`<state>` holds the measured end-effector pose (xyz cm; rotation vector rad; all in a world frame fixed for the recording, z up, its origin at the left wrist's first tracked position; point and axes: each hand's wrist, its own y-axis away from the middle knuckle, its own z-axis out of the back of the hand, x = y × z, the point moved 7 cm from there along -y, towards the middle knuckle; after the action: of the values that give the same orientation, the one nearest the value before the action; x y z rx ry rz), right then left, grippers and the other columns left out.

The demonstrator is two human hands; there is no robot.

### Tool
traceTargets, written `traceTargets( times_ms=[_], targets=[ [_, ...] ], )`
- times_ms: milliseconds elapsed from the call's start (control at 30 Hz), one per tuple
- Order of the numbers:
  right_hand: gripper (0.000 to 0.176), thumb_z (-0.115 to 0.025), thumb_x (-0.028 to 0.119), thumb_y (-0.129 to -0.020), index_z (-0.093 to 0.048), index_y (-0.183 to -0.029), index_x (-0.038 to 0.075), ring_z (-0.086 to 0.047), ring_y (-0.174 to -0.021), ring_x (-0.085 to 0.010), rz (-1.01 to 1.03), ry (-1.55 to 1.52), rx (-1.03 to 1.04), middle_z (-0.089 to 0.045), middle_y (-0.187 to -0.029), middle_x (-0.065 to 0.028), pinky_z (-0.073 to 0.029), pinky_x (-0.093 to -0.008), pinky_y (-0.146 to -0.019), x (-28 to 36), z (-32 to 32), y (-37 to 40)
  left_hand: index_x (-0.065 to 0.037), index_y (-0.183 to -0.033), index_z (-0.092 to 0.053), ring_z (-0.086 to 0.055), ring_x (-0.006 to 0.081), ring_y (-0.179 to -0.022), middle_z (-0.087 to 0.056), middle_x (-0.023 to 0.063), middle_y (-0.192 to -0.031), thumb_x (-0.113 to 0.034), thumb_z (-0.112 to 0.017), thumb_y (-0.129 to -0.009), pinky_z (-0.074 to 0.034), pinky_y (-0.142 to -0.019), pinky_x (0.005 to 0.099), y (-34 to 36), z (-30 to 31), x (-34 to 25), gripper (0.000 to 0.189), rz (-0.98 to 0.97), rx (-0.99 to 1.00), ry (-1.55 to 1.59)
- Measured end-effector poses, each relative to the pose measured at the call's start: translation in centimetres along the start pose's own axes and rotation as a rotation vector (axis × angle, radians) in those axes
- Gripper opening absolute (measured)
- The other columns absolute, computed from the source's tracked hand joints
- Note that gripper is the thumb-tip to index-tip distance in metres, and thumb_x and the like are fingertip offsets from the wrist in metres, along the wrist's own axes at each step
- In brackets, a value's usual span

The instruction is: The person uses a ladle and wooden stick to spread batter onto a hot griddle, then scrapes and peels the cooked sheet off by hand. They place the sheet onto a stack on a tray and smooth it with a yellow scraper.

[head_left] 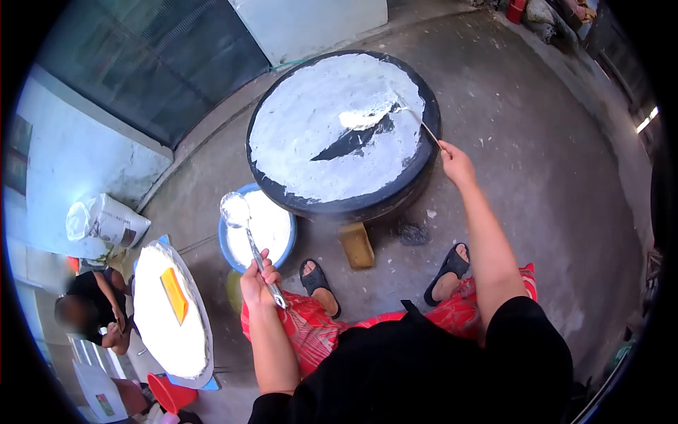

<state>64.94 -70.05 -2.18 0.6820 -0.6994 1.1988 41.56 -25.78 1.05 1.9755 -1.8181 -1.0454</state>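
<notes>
Holding ladle (250,242) in left hand (258,284), right hand's (458,164) spreader (417,120) touching griddle (332,206)

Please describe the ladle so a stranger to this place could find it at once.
Find the big round black griddle coated white. At its lower left sits a blue basin of batter, and the ladle hangs over it, held by the left hand. It is the only shiny metal tool; the right hand holds a thin stick.
</notes>
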Motion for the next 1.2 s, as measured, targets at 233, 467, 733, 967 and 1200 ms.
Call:
traceTargets(
  times_ms=[233, 467, 733, 967, 1200],
  targets=[
    [0.026, -0.049, 0.025, -0.082, -0.059, -0.107, 0.023, -0.055, -0.095, -0.0273, 0.216, 0.188, 0.297, -0.059, -0.101, -0.0111, -0.043, -0.0341, -0.082, 6.5, -6.8, 3.9, 0.006, -0.107, -0.042, -0.038, 0.0107, -0.052, -0.044, 0.0065, -0.073, -0.02, -0.03, -0.092, -0.033, -0.043, 0.0218, 0.0, 0.0, -0.3, 0.033, 0.024, 0.002, 0.009],
    [0.026, -0.048, 0.02, -0.085, -0.059, -0.107, 0.014, -0.059, -0.09, -0.0231, 0.254, 0.045, 0.204, -0.062, -0.098, -0.0092, -0.045, -0.0314, -0.078, 3.5, -8.1, 3.7, 0.006, -0.107, -0.042, -0.038, 0.011, -0.053, -0.044, 0.007, -0.074, -0.02, -0.031, -0.091, -0.033, -0.045, 0.0218, 0.1, 0.5, -0.4, 0.032, 0.012, 0.031, -0.01],
    [0.028, -0.051, 0.019, -0.077, -0.061, -0.101, 0.026, -0.058, -0.085, -0.0235, 0.301, 0.514, 0.379, -0.062, -0.088, -0.0051, -0.047, -0.0343, -0.071, 12.3, -2.1, 8.1, 0.006, -0.106, -0.042, -0.038, 0.011, -0.054, -0.045, 0.0073, -0.075, -0.02, -0.031, -0.091, -0.033, -0.045, 0.022, 0.5, 0.8, -0.6, 0.032, 0.057, 0.07, 0.022],
    [0.042, -0.051, 0.008, -0.067, -0.055, -0.109, 0.015, -0.053, -0.066, -0.0223, 0.817, 0.593, -0.17, -0.052, -0.074, -0.0034, -0.044, -0.0357, -0.056, 12.5, -7.1, 16.3, 0.006, -0.107, -0.042, -0.038, 0.0109, -0.054, -0.045, 0.0072, -0.074, -0.02, -0.031, -0.091, -0.034, -0.045, 0.022, 0.5, 1.0, -0.7, 0.032, 0.047, 0.073, 0.009],
    [0.046, -0.052, 0.005, -0.067, -0.051, -0.113, 0.012, -0.054, -0.066, -0.0229, 0.604, 0.692, -0.175, -0.053, -0.078, -0.0045, -0.045, -0.0363, -0.055, 8.4, -7.4, 15.1, 0.006, -0.107, -0.042, -0.039, 0.0108, -0.054, -0.044, 0.0069, -0.074, -0.019, -0.032, -0.091, -0.034, -0.045, 0.0219, 1.0, 0.9, -0.4, 0.032, 0.092, 0.056, 0.041]
  ],
)
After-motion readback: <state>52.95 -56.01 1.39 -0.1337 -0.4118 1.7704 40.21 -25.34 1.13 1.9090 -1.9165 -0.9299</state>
